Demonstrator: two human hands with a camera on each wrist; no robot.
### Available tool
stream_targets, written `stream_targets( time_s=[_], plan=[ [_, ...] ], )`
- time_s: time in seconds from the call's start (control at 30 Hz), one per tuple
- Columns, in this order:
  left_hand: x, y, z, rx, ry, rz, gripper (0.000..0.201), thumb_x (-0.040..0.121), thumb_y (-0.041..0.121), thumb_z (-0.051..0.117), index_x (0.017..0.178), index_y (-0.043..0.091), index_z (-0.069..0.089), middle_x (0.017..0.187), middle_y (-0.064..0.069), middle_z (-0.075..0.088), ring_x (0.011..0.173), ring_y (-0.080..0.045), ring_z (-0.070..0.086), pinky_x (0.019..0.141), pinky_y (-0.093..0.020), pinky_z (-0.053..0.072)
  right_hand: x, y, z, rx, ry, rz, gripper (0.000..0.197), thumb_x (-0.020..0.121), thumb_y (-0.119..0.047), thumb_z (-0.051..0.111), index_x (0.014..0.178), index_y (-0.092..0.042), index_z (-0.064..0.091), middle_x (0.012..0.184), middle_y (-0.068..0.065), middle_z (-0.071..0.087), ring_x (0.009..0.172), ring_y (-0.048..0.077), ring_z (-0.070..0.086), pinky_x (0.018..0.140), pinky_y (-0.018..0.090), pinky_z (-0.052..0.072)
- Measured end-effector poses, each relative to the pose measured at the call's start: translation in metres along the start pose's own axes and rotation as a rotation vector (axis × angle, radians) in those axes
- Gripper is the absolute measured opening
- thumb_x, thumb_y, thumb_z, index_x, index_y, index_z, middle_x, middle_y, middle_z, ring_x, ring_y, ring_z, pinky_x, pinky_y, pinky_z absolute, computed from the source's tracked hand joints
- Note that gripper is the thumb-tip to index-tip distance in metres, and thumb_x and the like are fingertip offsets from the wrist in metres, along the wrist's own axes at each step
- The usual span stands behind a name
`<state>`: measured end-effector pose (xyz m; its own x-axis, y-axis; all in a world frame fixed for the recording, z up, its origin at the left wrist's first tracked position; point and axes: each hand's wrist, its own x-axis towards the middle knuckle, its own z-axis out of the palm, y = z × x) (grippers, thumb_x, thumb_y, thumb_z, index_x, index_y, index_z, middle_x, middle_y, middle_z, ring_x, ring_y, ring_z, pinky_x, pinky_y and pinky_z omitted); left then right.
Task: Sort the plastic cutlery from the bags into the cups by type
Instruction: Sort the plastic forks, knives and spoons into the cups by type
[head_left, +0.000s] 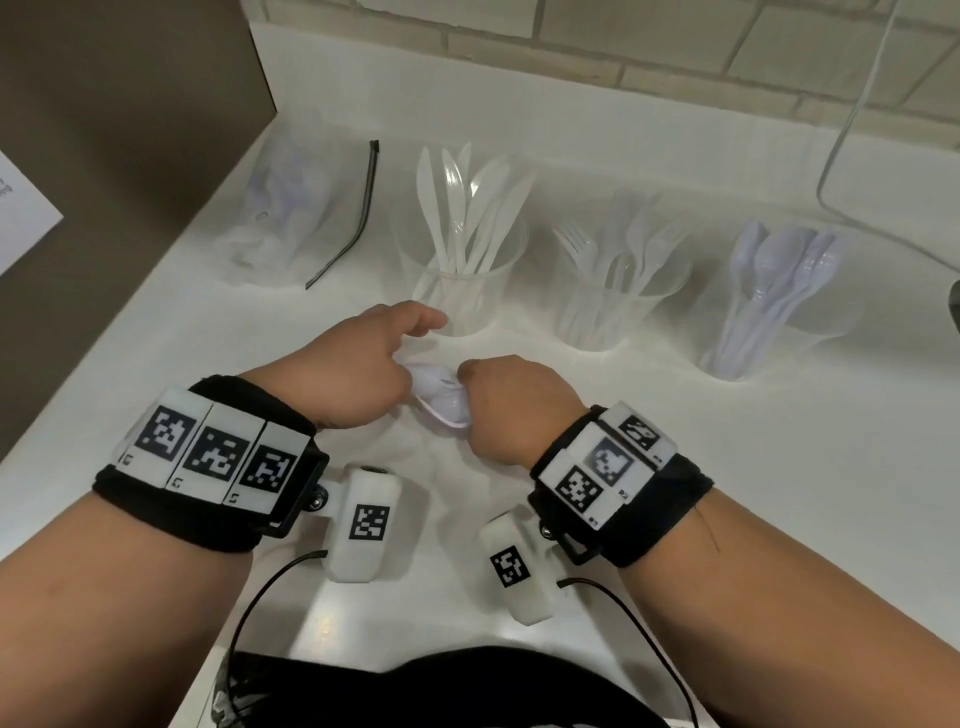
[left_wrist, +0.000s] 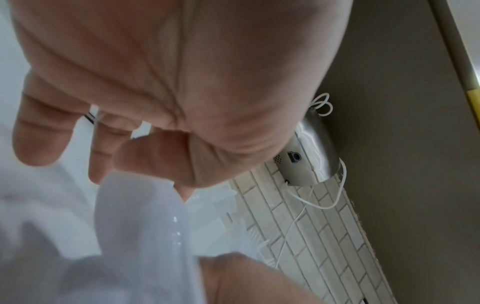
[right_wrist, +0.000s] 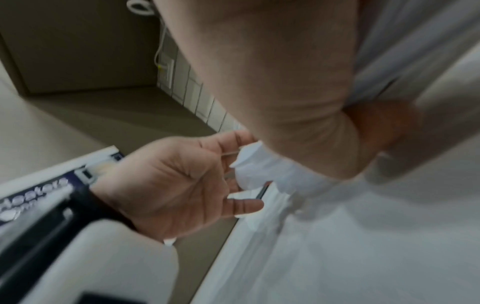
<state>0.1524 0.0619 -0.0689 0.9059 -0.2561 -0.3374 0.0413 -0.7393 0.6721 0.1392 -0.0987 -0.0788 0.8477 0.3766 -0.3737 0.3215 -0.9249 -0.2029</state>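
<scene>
A small clear bag holding white spoons (head_left: 441, 400) hangs over the counter between my hands. My left hand (head_left: 410, 345) pinches its thin edge, fingers curled; the right wrist view shows that pinch beside the spoon bowls (right_wrist: 249, 164). My right hand (head_left: 470, 387) is fisted round the other end of the bundle. In the left wrist view the spoons (left_wrist: 140, 226) lie below my thumb. Behind stand three clear cups: knives (head_left: 462, 291), forks (head_left: 608, 306), spoons (head_left: 769, 322). A second zip bag (head_left: 291, 213) with cutlery lies at the back left.
The white counter (head_left: 675, 467) meets a brown side panel (head_left: 130, 130) on the left and a tiled wall (head_left: 571, 47) behind. A white cable (head_left: 841, 156) hangs at the back right. A printed sheet (head_left: 21, 208) sits at the left edge.
</scene>
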Motion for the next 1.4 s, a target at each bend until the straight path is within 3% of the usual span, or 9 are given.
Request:
stream_targets(
  time_s=[0.2,0.37,0.5,0.63,0.77,0.83,1.03,1.13,1.4],
  plan=[
    [0.01,0.01,-0.002,-0.068,0.004,0.038,0.07,0.084,-0.009,0.04,0.139,0.033,0.039,0.135,0.014,0.047,0.125,-0.01,0.044,0.087,-0.02,0.036,-0.021,0.03,-0.027,0.202,-0.05,0.109,0.019,0.076,-0.009,0.055,0.094,-0.016,0.055,0.08,0.002,0.062,0.069,0.021,0.065,0.063,0.031,0.052],
    [0.009,0.013,0.001,-0.249,0.065,0.038,0.055,0.085,0.0,0.044,0.128,0.033,0.05,0.127,0.013,0.055,0.118,-0.01,0.052,0.083,-0.022,0.043,-0.027,0.041,-0.042,1.318,0.111,0.099,0.029,0.058,0.017,0.046,0.055,-0.01,0.054,0.053,0.007,0.046,0.045,0.026,0.045,0.045,0.031,0.044],
    [-0.003,0.018,0.001,-0.929,-0.092,0.134,0.064,0.06,0.046,0.079,0.113,0.015,0.062,0.117,-0.002,0.064,0.111,-0.017,0.059,0.095,-0.036,0.042,-0.018,0.023,-0.042,1.84,-0.078,-0.001,0.024,0.05,0.009,0.037,0.068,-0.004,0.047,0.059,0.01,0.034,0.042,0.019,0.037,0.039,0.017,0.034],
    [-0.015,0.035,0.008,-0.963,-0.097,0.171,0.059,0.069,0.038,0.078,0.115,0.005,0.062,0.104,-0.013,0.071,0.097,-0.025,0.068,0.079,-0.032,0.055,-0.009,-0.004,-0.034,1.774,-0.239,-0.135,0.034,0.05,0.009,0.037,0.077,-0.001,0.054,0.046,0.007,0.043,0.032,0.016,0.044,0.037,0.015,0.036],
    [-0.018,0.041,0.008,-0.893,0.101,0.071,0.047,0.065,0.035,0.081,0.097,0.002,0.071,0.101,-0.03,0.068,0.099,-0.049,0.063,0.086,-0.06,0.047,-0.004,-0.016,-0.029,1.663,-0.27,-0.154,0.042,0.052,0.013,0.04,0.091,-0.001,0.049,0.052,0.01,0.039,0.034,0.014,0.044,0.036,0.015,0.036],
    [-0.02,0.04,0.009,-0.872,0.143,0.114,0.05,0.066,0.037,0.081,0.096,-0.001,0.071,0.097,-0.027,0.07,0.096,-0.04,0.067,0.086,-0.055,0.053,-0.005,-0.016,-0.029,1.588,-0.257,-0.234,0.026,0.062,0.017,0.046,0.082,0.003,0.054,0.055,0.015,0.047,0.045,0.017,0.053,0.046,0.019,0.043],
    [-0.01,0.019,0.009,-1.439,-0.133,0.043,0.107,0.068,0.08,0.049,0.137,-0.001,0.043,0.129,-0.024,0.043,0.106,-0.038,0.047,0.106,-0.052,0.033,-0.008,-0.004,-0.066,1.499,0.063,-0.311,0.021,0.069,0.008,0.058,0.08,-0.01,0.06,0.069,0.01,0.062,0.06,0.024,0.062,0.061,0.036,0.054],
    [-0.003,0.01,0.01,-1.579,-0.213,-0.111,0.098,0.079,0.079,0.029,0.135,0.0,0.047,0.137,-0.024,0.044,0.137,-0.039,0.036,0.114,-0.055,0.023,-0.013,-0.001,-0.09,1.376,0.35,-0.445,0.024,0.087,0.006,0.058,0.096,-0.016,0.055,0.085,0.012,0.062,0.062,0.024,0.061,0.061,0.039,0.056],
    [-0.005,0.032,0.008,-1.717,-0.239,0.004,0.053,0.092,0.038,0.039,0.14,0.017,0.046,0.136,-0.008,0.056,0.118,-0.024,0.058,0.098,-0.042,0.048,0.008,-0.032,-0.064,1.283,0.571,-0.312,0.031,0.072,-0.008,0.08,0.097,-0.006,0.063,0.065,-0.012,0.062,0.063,0.007,0.062,0.066,0.026,0.051]
  ],
)
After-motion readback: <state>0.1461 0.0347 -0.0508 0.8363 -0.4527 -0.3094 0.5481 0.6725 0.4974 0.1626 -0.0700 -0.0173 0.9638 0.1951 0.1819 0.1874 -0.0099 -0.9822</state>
